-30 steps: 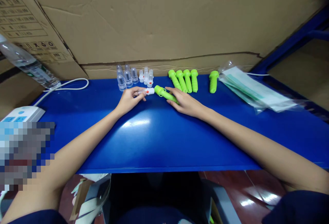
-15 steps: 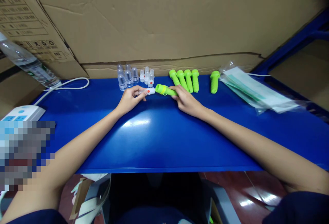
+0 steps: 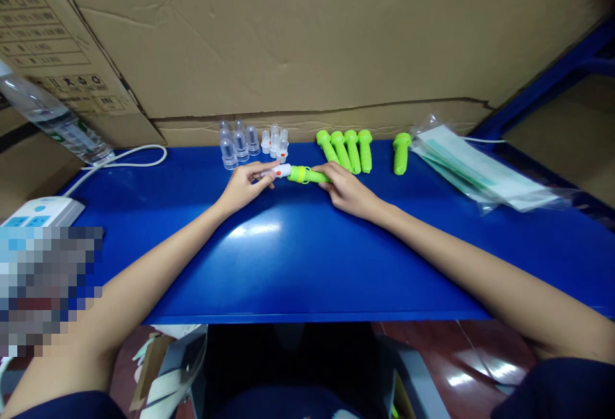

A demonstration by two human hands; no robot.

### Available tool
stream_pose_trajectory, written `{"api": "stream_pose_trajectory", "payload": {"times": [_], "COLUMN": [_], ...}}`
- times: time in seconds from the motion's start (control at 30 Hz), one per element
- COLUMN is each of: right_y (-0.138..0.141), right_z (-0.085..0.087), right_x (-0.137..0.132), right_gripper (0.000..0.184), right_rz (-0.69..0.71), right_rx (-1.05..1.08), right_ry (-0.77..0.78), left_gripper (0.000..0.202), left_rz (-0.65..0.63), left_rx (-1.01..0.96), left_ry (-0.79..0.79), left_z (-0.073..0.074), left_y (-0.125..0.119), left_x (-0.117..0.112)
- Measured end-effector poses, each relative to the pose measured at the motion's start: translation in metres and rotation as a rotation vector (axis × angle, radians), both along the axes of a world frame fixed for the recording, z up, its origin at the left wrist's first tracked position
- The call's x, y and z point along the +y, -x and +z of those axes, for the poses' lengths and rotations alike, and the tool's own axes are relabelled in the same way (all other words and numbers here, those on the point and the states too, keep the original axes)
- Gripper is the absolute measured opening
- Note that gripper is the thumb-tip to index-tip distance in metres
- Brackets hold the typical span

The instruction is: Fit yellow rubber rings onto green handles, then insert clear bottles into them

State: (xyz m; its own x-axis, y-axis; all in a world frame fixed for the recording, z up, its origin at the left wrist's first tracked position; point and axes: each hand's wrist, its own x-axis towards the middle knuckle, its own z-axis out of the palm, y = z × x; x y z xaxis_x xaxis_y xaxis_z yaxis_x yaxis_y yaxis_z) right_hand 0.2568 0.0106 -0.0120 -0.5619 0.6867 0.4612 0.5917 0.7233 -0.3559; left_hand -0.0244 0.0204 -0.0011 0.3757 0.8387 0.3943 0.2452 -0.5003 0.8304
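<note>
My left hand (image 3: 243, 187) pinches a small white part with an orange dot (image 3: 280, 171) just above the blue table (image 3: 298, 259). My right hand (image 3: 346, 191) grips a lime green sleeve (image 3: 306, 175) lying level, its wide end touching the white part. Behind them stand several clear caps (image 3: 235, 142) and a few white parts (image 3: 275, 142). A row of green sleeves (image 3: 346, 148) lies to the right, with one more green sleeve (image 3: 400, 152) apart from it.
Plastic bags with packets (image 3: 473, 172) lie at the right. A water bottle (image 3: 52, 118), a white cable (image 3: 125, 161) and a white power strip (image 3: 41, 211) sit at the left. Cardboard boxes (image 3: 307, 41) wall the back.
My right hand turned the green sleeve level and slid it left until its wide end met the white part in my left hand.
</note>
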Motion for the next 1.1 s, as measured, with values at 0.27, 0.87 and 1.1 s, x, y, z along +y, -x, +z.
{"api": "stream_pose_trajectory", "payload": {"times": [0.27, 0.87, 1.1], "right_y": [-0.002, 0.0005, -0.0016], "right_z": [-0.0028, -0.0027, -0.0063], "right_x": [0.0021, 0.0003, 0.0028], "right_gripper": [0.037, 0.037, 0.037], "right_rz": [-0.009, -0.002, 0.028], "right_rx": [-0.013, 0.002, 0.007], "right_ry": [-0.01, -0.03, -0.081], "left_gripper": [0.041, 0.041, 0.043], "left_rz": [-0.031, -0.019, -0.029], "left_rx": [0.115, 0.038, 0.057], "left_ry": [-0.039, -0.002, 0.0], "left_z": [0.0061, 0.0073, 0.0075], "left_y": [0.0004, -0.0025, -0.0008], "left_x": [-0.0052, -0.0077, -0.0073]}}
